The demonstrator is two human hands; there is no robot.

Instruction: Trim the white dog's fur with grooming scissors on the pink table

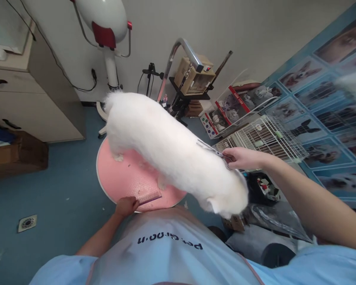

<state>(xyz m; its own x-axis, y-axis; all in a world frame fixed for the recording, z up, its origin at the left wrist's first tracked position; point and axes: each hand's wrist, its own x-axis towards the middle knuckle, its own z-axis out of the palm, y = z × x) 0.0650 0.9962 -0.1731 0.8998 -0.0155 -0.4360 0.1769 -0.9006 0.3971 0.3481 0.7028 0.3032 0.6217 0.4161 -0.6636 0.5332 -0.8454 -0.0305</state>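
A white dog [163, 134] with short-clipped fur stands on a round pink grooming table [109, 174], its head towards the right, beyond the table's edge. My right hand [237, 157] is closed around the handles of a pair of scissors [218, 153]; their blades lie along the fur of the dog's back near the shoulders. Low by the table's front rim, my left hand [127, 206] grips the end of a grooming comb [150, 198], its teeth pointing up and away from me. The comb is apart from the dog's body, close to a front paw.
Behind the table rise a curved metal grooming arm [184, 45] and a white stand dryer [106, 19]. A white wire cage [264, 136] and shoe boxes [225, 114] stand at right. Cabinets [32, 91] and a cardboard box [20, 154] are at left.
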